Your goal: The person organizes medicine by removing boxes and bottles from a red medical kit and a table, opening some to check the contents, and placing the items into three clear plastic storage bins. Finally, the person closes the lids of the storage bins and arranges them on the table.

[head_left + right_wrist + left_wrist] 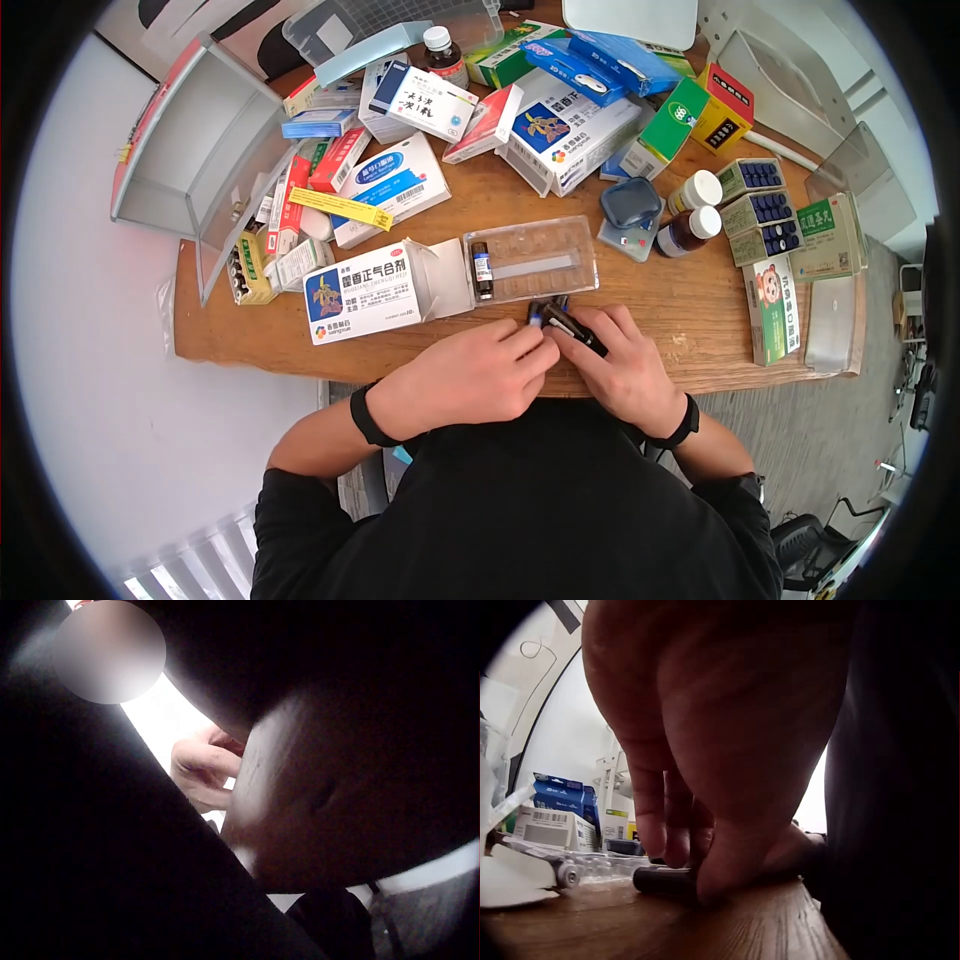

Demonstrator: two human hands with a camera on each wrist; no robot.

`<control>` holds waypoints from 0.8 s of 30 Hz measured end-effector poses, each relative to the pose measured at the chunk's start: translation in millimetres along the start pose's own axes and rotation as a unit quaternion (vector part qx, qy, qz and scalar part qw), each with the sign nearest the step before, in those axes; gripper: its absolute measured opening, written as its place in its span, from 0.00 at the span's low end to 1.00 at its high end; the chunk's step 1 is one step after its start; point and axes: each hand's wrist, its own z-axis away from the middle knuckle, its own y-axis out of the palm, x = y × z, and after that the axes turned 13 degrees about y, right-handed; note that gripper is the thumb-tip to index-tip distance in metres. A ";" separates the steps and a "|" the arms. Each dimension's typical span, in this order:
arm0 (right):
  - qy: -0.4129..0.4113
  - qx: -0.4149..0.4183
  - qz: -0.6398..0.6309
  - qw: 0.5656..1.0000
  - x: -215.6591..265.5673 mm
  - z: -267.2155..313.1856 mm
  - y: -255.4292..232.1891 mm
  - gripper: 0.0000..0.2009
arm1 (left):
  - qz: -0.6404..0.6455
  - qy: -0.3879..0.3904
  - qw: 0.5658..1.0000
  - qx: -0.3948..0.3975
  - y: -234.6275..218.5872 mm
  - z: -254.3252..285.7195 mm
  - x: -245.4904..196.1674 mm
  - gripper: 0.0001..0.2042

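Observation:
Dark glass vials (pixel 574 326) with blue labels lie together at the front of the wooden table. My left hand (pixel 480 368) is curled over their left end, fingertips and thumb pinching at a vial. Seen from the left wrist, the dark vial (pixel 664 881) lies close over the wood beside the thumb. My right hand (pixel 632 378) holds the vials from the right, thumb along the near side and fingers behind. Just beyond is a clear plastic tray (pixel 590 262) with one upright-lying vial (pixel 482 272) at its left end. The right wrist view is mostly dark.
A white medicine box (pixel 365 300) with its flap open adjoins the tray on the left. Behind stand many medicine boxes, such as a large white one (pixel 570 135), and brown bottles (pixel 688 230). Boxes of capped vials (pixel 765 210) stand at right. The table's front edge is close.

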 end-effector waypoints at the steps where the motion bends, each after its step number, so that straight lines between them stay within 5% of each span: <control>1: 0.001 -0.002 -0.003 1.000 -0.2 0.2 0.1 0.26 | 0.004 0.027 0.999 -0.024 -0.6 -1.1 0.4 0.09; 7: 0.006 0.005 -0.005 1.000 0.1 0.8 -2.1 0.26 | 0.172 -0.030 0.973 -0.154 -29.8 8.7 -3.0 0.09; 11: 0.006 0.007 0.000 1.000 1.5 0.4 -2.5 0.25 | 0.077 -0.153 0.967 -0.189 -34.0 16.2 7.9 0.17; 15: 0.003 0.008 0.003 1.000 0.2 0.1 -2.0 0.25 | -0.068 -0.197 0.967 -0.149 -1.4 -2.5 19.9 0.14; 24: 0.003 0.014 -0.002 1.000 -0.4 0.4 -2.9 0.25 | 0.011 -0.248 0.966 -0.073 3.3 3.6 15.0 0.15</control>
